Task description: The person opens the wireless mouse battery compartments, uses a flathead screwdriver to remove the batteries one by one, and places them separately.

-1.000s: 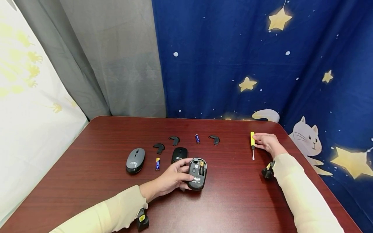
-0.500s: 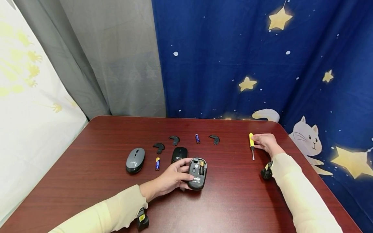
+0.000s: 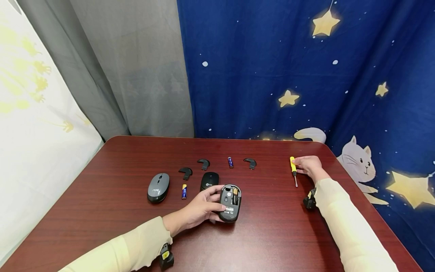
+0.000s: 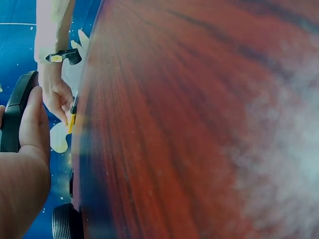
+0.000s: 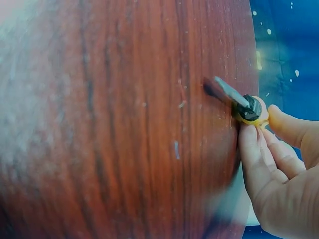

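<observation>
My left hand grips a black computer mouse turned underside up, its battery bay uncovered with a battery inside. In the left wrist view the same mouse shows edge-on between thumb and fingers. Over at the right of the table, my right hand pinches a screwdriver by its yellow handle, the metal shaft pointing toward the near side. From the right wrist view, the screwdriver's shaft shows close over the wood, with thumb and fingertips around the handle.
A grey mouse lies at left and a black mouse sits partly behind my left hand. Two loose batteries and three black battery covers lie on the reddish-brown table. A blue curtain hangs behind.
My right hand has shifted slightly left and nearer with the screwdriver, whose handle now leans a little more to the left. My left hand and its mouse have stayed in place.
</observation>
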Available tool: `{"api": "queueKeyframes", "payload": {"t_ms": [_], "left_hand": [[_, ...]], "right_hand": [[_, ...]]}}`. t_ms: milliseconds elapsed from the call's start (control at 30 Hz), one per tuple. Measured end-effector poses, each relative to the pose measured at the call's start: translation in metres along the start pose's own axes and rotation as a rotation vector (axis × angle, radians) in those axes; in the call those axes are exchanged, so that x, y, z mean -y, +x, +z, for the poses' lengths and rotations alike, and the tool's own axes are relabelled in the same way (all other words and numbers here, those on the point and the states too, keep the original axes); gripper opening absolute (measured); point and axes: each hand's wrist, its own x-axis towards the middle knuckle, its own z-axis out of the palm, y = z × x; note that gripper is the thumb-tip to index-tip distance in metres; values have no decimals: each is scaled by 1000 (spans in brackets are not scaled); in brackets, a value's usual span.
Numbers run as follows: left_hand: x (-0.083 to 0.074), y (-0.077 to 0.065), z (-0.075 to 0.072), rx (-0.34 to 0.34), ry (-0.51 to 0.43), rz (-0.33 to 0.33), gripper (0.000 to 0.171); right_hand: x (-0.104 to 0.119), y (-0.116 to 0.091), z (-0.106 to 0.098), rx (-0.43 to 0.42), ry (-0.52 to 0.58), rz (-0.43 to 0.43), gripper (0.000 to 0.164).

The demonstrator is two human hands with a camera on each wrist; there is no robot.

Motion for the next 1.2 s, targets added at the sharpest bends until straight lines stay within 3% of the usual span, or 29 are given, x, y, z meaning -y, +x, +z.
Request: {"api": "queueKeyframes", "payload": {"t_ms": [833,1200], "left_hand": [[0,-1,1,1,-9,-1,71],[0,-1,2,4,-6,1,72]], "right_hand": [[2,-3,-3,2,-32,6,33],[3,-5,-7,36,25,17,32]]}}
